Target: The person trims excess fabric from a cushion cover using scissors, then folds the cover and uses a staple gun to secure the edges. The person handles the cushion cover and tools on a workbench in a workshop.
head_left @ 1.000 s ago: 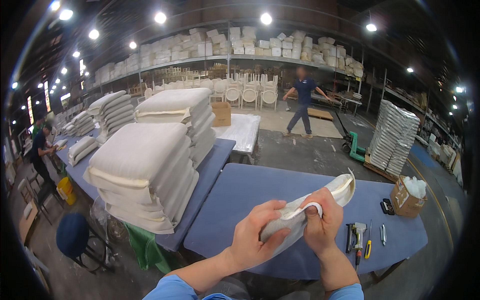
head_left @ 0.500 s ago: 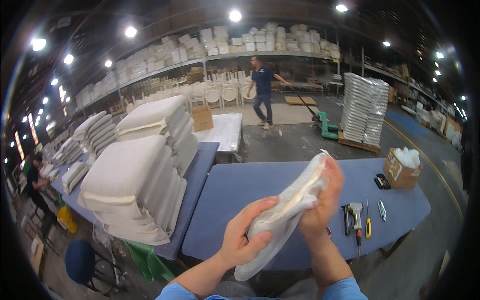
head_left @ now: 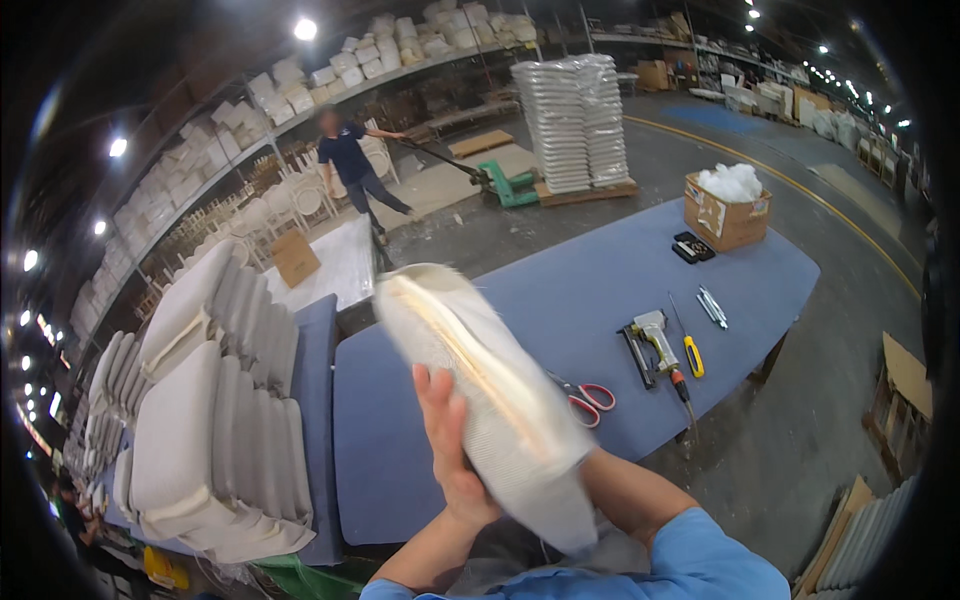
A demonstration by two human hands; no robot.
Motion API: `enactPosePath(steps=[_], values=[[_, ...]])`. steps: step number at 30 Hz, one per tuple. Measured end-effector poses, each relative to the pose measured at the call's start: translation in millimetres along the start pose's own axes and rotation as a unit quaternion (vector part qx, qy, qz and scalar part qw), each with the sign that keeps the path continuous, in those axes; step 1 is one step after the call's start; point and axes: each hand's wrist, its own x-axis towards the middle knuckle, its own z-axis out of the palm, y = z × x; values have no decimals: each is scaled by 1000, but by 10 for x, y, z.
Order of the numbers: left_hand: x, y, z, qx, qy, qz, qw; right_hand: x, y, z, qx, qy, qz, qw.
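A light grey fabric-covered seat cushion [head_left: 500, 400], blurred by motion, is tilted edge-on above the table. A pale open seam or lining strip runs along its facing side. My left hand [head_left: 455, 450] holds the cushion's left side, fingers lying along the fabric and thumb out of sight. The right forearm reaches behind the cushion's lower right part, which hides my right hand. Red-handled scissors [head_left: 592, 402] lie just right of the cushion, their blades partly covered by it.
On the blue padded table [head_left: 400, 500] lie a staple gun [head_left: 655, 345] with hose, a yellow-handled screwdriver [head_left: 692, 352], a metal tool [head_left: 712, 306] and a black case [head_left: 692, 247]. A carton of white stuffing [head_left: 728, 215] stands beyond. Cushion stacks [head_left: 225, 450] rise left; a person [head_left: 355, 160] pulls a pallet jack [head_left: 508, 185].
The cushion has turned from leaning right to leaning left, its seam side now facing me. My right hand has gone behind it. The view has swung right, and the scissors have come into sight.
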Motion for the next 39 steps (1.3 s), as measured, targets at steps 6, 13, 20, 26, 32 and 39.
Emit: enactPosePath(steps=[6,13,20,26,32,39], values=[[-101,-9,131,284,-71,119,949,276,45,-338,45,-98,69,992],[-34,-225,351,369,-62,188,908,1073,-1,-775,17,-327,190,925],[1200,-221,-86,334,-298,43,893,1501,-304,-932,-56,-504,265,820],[1927,-362,-103,283,-560,-196,754,1244,-221,-1341,-291,-422,270,815],[1993,-562,-63,42,-724,-388,568,26,495,-1967,-615,-163,284,717],[1972,-831,-29,-12,-731,-404,549,-95,790,-2113,-605,14,288,742]])
